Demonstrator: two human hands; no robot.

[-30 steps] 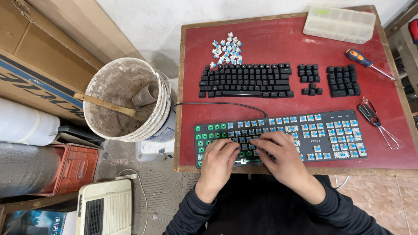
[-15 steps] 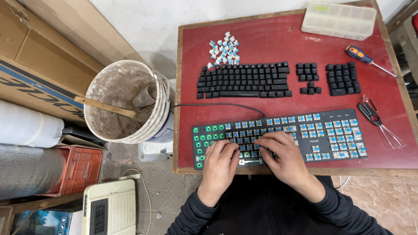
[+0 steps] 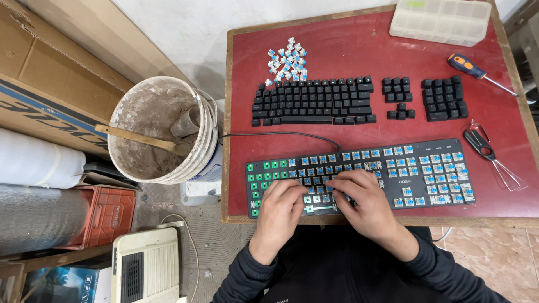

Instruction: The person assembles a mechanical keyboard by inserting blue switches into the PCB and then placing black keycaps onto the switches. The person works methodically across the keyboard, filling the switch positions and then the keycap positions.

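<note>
- i see the stripped keyboard (image 3: 387, 174) lying along the near edge of the red table (image 3: 348, 56), its caps off and blue switches showing across the middle and right, bare green sockets at its left end.
- my left hand (image 3: 281, 207) rests on the keyboard's lower left-centre, palm down, fingers curled and close together, tips pressing at the row just above the spacebar area; i cannot tell whether it pinches anything.
- my right hand (image 3: 359, 199) sits just beside it, toward the middle of the board, fingers bent and bunched over the switches, touching them; what sits under the fingertips is hidden, so i cannot tell if it grips a switch.
- the two hands are nearly touching, both over the same patch of the board.
- the keyboard's black cable (image 3: 281, 136) runs off the back edge and over the table's left side.
- behind the board lie the removed black keycaps (image 3: 314, 101), laid out in keyboard order, with two smaller groups to the right.
- a heap of loose blue switches (image 3: 286, 60) sits further back.
- a wire keycap puller (image 3: 494, 160) lies right of the keyboard, an orange-and-blue screwdriver (image 3: 477, 72) behind it, and a clear compartment box (image 3: 441, 21) at the far corner.
- a dirty bucket (image 3: 160, 132) stands on the floor to the left.
</note>
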